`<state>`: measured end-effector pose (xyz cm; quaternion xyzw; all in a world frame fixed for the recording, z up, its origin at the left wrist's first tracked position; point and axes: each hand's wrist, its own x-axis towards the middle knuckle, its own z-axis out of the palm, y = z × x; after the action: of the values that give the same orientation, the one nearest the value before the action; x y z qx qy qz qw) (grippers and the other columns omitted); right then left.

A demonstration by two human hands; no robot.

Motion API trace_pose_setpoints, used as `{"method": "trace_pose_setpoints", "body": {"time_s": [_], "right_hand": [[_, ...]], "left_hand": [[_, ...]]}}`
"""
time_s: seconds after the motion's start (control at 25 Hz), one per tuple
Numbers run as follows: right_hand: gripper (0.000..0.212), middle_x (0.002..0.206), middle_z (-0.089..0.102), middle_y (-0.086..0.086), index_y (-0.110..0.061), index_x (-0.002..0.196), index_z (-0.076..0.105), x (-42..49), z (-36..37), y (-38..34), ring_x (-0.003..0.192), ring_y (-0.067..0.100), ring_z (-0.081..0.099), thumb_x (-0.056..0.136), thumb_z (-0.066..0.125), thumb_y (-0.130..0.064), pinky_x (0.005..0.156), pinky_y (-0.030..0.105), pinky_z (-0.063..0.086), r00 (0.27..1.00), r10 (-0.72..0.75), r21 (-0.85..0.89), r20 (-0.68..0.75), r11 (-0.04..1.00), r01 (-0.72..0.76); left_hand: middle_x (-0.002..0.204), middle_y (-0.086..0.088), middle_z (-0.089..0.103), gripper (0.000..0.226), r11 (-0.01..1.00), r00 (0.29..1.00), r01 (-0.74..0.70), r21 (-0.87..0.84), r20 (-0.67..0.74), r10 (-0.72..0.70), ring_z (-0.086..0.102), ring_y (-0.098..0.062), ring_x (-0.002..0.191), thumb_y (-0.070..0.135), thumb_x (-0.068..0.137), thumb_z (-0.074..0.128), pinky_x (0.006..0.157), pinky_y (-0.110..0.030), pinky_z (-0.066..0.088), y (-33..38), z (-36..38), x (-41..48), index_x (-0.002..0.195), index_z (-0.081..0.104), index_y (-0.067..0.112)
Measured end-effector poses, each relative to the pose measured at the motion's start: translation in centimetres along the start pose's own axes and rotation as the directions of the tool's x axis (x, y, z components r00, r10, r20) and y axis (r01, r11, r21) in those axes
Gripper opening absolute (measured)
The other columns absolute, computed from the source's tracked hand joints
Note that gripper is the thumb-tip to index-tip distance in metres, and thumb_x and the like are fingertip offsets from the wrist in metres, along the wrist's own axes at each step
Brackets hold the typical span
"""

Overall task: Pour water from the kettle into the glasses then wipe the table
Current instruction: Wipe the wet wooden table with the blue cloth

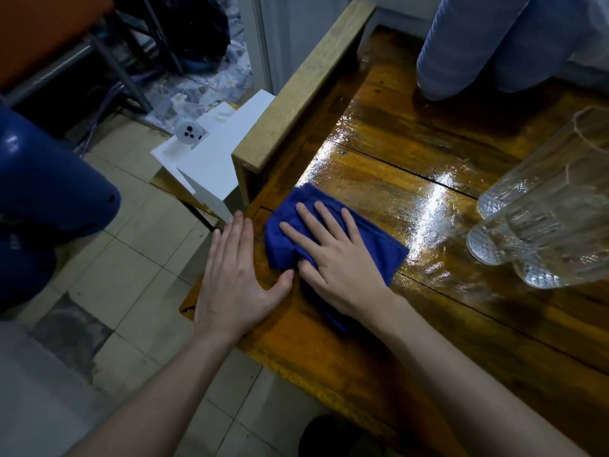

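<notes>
Step in hand: wiping, judging by the layout. Cloth (385, 252), blue and bunched, sits on the tabletop (395, 179) at its near-left corner. Right hand (333, 255) lies flat on it, fingers spread and straight, pressing rather than pinching. Left hand (230, 278) is flat at the corner edge, fingers straight and together, thumb splayed toward the cloth. Can't tell if the thumb tip touches it.

Pouring looks done: glasses (540, 225) stand grouped at the right and no kettle is in view. Fill level is unreadable.

Wood beyond the cloth is glossy and looks wet, so the next move is likely a sweep right and away over that sheen, under steady palm pressure.

Edges:
- Rail (296, 94), raised, runs along the left side up to the far end. It stops a stroke there.
- The near-left corner is open, with a drop to the floor (131, 258). The cloth is close to it.
- The glasses bound the stroke on the right, so stop short or lift round them.
- A sleeve (494, 44) rests on the far end.

Open room: the middle band between cloth, glasses and sleeve.
</notes>
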<state>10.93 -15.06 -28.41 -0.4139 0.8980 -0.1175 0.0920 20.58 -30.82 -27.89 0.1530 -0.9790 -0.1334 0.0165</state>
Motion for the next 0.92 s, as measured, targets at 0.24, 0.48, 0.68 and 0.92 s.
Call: {"method": "trace_pose_setpoints", "body": {"time_s": [0.24,0.48,0.68,0.92], "right_hand": [[0.062,0.165,0.013,-0.001,-0.034,0.155,0.022,-10.7,1.0,0.8,0.152,0.019,0.006,0.095,0.031,-0.047,0.12,0.049,0.006,0.971,0.218,-0.001,-0.095,0.976,-0.219],[0.064,0.165,0.008,-0.003,-0.036,0.156,0.015,-11.8,0.8,1.2,0.152,0.018,0.004,0.095,0.024,-0.056,0.122,0.047,0.001,0.908,0.405,-0.031,-0.104,0.912,-0.41],[0.067,0.165,-0.002,-0.001,-0.034,0.156,0.006,-6.2,0.2,2.5,0.152,0.02,-0.005,0.095,0.012,-0.061,0.122,0.049,-0.003,0.844,0.519,-0.033,-0.131,0.849,-0.527],[0.064,0.166,0.002,0.003,-0.034,0.156,0.007,4.2,-0.8,5.4,0.152,0.024,-0.002,0.095,0.008,-0.055,0.121,0.052,-0.002,0.848,0.506,-0.032,-0.154,0.856,-0.517]], "left_hand": [[0.16,-0.005,0.013,0.096,1.0,1.0,-0.001,-0.025,-0.003,0.0,0.011,-0.018,0.147,0.073,0.078,0.039,0.118,-0.032,0.005,0.0,-0.1,0.0,0.151,0.018,0.014],[0.158,-0.007,0.019,0.068,0.996,0.999,0.008,-0.09,-0.033,-0.011,0.015,-0.017,0.146,0.051,0.094,0.029,0.118,-0.032,0.006,0.2,-0.1,0.1,0.149,0.023,0.012],[0.158,-0.008,0.021,0.06,0.997,0.999,0.005,-0.08,-0.038,-0.008,0.015,-0.018,0.146,0.041,0.097,0.027,0.118,-0.031,0.004,-0.1,0.0,0.1,0.149,0.024,0.01],[0.157,-0.011,0.021,0.061,0.998,0.999,0.001,-0.063,-0.046,-0.003,0.015,-0.02,0.146,0.041,0.097,0.023,0.12,-0.035,0.008,0.1,0.1,0.3,0.148,0.025,0.008]]}}
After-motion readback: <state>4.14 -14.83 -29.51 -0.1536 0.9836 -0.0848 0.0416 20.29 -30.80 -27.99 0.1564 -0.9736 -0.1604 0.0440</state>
